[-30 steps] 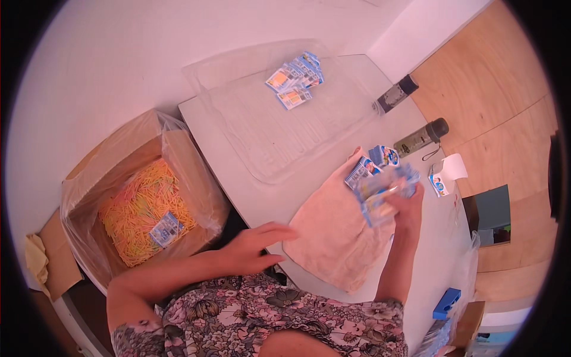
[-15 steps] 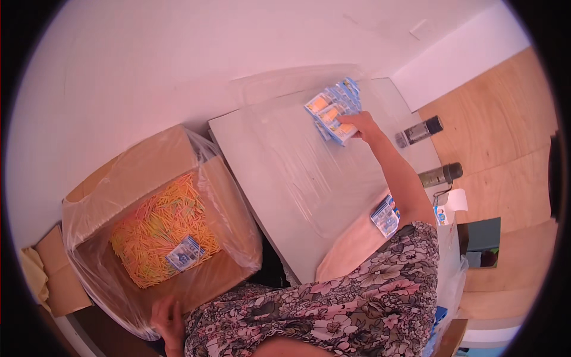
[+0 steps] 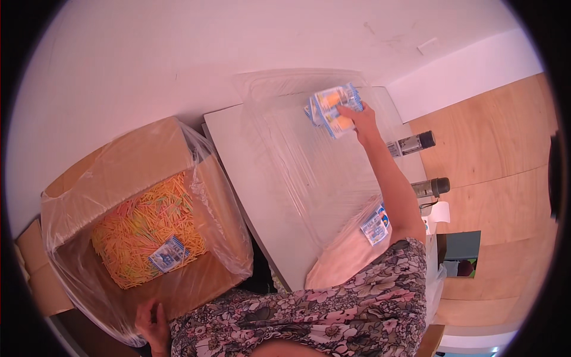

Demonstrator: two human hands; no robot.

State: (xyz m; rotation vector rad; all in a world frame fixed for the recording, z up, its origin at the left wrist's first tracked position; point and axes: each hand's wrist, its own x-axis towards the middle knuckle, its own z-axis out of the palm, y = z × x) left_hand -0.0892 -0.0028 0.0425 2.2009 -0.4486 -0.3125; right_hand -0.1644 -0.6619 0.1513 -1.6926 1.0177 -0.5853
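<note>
My right hand [image 3: 361, 123] is closed on several small blue-and-white packets [image 3: 334, 107] with orange patches, thumb on top. It holds them over the far end of a clear plastic tray [image 3: 291, 172] on the pale table. At the left, my left hand [image 3: 153, 324] is by the near rim of a cardboard box [image 3: 110, 154] lined with clear plastic. Its fingers are bent and apart, and nothing shows in them. Inside the box lie many thin orange, yellow, pink and green sticks [image 3: 143, 232], with one blue-and-white packet [image 3: 169, 253] on top.
Another packet [image 3: 375, 226] lies on a pink cloth [image 3: 342, 262] at the tray's near end. Two dark-capped bottles [image 3: 410, 144] [image 3: 431, 187] and a white roll [image 3: 440, 212] stand along the right. A wall rises behind the table [image 3: 238, 143]; wooden panels [image 3: 476, 160] are at the right.
My right hand has shifted the packets slightly, and they sit at a different angle, blurred by motion. The whole view has turned a little. My left hand stays by the box rim.
</note>
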